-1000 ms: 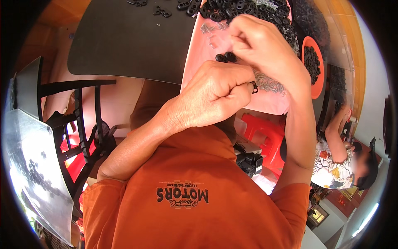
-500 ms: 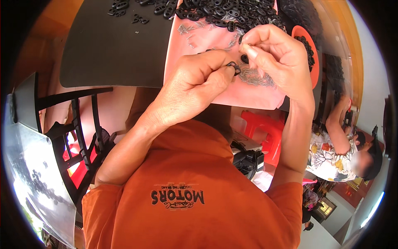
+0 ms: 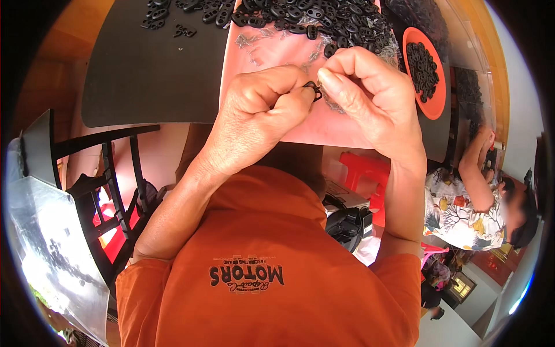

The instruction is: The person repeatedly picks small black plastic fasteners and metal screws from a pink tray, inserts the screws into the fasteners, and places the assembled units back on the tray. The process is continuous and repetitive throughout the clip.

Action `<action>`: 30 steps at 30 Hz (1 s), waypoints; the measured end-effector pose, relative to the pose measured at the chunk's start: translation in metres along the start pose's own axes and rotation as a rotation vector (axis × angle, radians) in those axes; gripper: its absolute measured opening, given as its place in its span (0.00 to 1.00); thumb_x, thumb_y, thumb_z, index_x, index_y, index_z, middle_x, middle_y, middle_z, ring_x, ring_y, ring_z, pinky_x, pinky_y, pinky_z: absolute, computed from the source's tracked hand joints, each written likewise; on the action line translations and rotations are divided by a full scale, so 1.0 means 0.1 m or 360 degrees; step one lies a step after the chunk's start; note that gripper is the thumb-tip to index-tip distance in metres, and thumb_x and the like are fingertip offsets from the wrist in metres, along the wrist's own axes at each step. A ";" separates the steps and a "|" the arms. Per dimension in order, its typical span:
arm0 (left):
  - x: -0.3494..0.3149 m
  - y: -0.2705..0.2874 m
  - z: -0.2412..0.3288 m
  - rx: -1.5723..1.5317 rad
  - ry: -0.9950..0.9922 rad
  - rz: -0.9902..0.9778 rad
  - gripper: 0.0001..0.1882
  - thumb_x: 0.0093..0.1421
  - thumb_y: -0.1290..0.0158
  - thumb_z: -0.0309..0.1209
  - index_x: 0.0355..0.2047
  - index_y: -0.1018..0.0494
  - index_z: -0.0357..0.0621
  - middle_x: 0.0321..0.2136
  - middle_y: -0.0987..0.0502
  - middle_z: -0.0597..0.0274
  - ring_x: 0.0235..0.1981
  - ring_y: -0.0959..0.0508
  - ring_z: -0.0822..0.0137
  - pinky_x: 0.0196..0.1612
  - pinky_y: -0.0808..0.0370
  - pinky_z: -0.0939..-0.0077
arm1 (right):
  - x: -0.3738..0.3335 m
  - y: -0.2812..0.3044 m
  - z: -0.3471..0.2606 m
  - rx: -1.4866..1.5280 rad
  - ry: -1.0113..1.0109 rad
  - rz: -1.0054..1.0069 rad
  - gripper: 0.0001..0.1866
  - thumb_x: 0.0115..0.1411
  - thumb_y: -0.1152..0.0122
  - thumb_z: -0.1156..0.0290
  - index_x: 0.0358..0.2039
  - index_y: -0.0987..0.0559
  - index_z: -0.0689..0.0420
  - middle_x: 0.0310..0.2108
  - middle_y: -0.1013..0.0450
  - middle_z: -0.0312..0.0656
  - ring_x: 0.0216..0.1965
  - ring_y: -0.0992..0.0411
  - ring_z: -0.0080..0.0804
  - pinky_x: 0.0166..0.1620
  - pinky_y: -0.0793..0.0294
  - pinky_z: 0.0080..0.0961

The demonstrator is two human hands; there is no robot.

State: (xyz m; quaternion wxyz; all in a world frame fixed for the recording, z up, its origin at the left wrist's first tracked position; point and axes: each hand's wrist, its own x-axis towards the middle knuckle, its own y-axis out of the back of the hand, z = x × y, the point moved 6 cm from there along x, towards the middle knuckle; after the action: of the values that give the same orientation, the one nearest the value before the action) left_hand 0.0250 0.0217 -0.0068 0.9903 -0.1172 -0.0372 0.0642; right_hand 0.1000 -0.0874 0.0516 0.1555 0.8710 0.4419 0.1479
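Observation:
My left hand (image 3: 260,110) pinches a small black plastic cord-lock part (image 3: 313,88) between thumb and forefinger, its looped end poking out toward the right. Close beside it, my right hand (image 3: 376,98) has its thumb and forefinger pressed together at that end. Whatever those fingertips hold is too small or hidden to make out. Both hands are above a pink sheet (image 3: 341,132) on the table. Small thin metal springs (image 3: 248,41) lie loose on the sheet, and more show partly beneath my right hand. A heap of black two-holed cord-lock parts (image 3: 324,14) covers the sheet's far end.
At the right stands an orange bowl (image 3: 430,111) of small black parts. More black pieces (image 3: 185,30) lie on the dark tabletop (image 3: 150,75) at left. A black chair (image 3: 107,173) is at lower left, a red stool (image 3: 364,168) below the table. Another person (image 3: 468,208) sits at right.
My right hand has come down and left, its fingertips now meeting the black part in my left hand. The view has shifted slightly, showing more of the orange bowl.

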 end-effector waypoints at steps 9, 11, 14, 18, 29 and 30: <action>0.00 -0.04 -0.02 -0.0038 -0.0057 -0.0095 0.09 0.64 0.54 0.28 0.32 0.28 0.34 0.21 0.33 0.70 0.23 0.37 0.81 0.25 0.38 0.84 | 0.00 0.01 -0.01 -0.0052 0.0005 0.0023 0.04 0.61 0.44 0.77 0.33 0.25 0.66 0.27 0.27 0.36 0.30 0.31 0.17 0.36 0.30 0.18; 0.00 -0.04 -0.01 -0.0010 -0.0065 -0.0089 0.09 0.64 0.54 0.27 0.31 0.29 0.34 0.20 0.35 0.70 0.22 0.38 0.80 0.25 0.38 0.82 | 0.00 0.00 -0.01 -0.0047 -0.0005 0.0021 0.05 0.61 0.43 0.77 0.33 0.25 0.66 0.27 0.27 0.36 0.30 0.32 0.17 0.36 0.31 0.17; 0.00 -0.03 0.00 0.0037 -0.0051 -0.0113 0.09 0.64 0.54 0.27 0.31 0.29 0.34 0.20 0.34 0.68 0.22 0.37 0.79 0.25 0.38 0.82 | 0.00 0.00 0.00 0.0008 -0.0028 0.0033 0.05 0.61 0.44 0.77 0.32 0.25 0.66 0.27 0.27 0.36 0.30 0.32 0.16 0.35 0.31 0.17; 0.00 -0.04 0.02 0.0047 -0.0071 -0.0122 0.08 0.64 0.54 0.27 0.30 0.29 0.34 0.20 0.34 0.67 0.22 0.37 0.77 0.25 0.37 0.80 | 0.01 -0.01 0.00 -0.0014 -0.0045 0.0012 0.05 0.61 0.43 0.76 0.32 0.25 0.65 0.26 0.28 0.35 0.29 0.33 0.16 0.34 0.32 0.17; 0.00 -0.02 0.00 0.0069 -0.0141 -0.0096 0.06 0.63 0.53 0.24 0.30 0.30 0.33 0.20 0.33 0.63 0.21 0.36 0.74 0.25 0.36 0.78 | -0.03 -0.07 0.03 -0.0124 -0.0005 0.0140 0.07 0.60 0.42 0.77 0.26 0.28 0.62 0.20 0.33 0.34 0.22 0.36 0.17 0.26 0.36 0.18; 0.00 -0.02 0.01 0.0082 -0.0144 -0.0091 0.06 0.63 0.53 0.24 0.30 0.30 0.33 0.20 0.33 0.63 0.21 0.36 0.74 0.25 0.36 0.77 | -0.04 -0.09 0.03 -0.0174 0.0023 0.0159 0.07 0.60 0.42 0.77 0.26 0.28 0.62 0.19 0.33 0.34 0.22 0.37 0.17 0.26 0.37 0.18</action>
State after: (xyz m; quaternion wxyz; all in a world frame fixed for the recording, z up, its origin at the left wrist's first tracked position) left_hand 0.0249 0.0200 -0.0052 0.9918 -0.0876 -0.0835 0.0422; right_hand 0.0927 -0.0860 0.0453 0.1921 0.8811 0.3902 0.1858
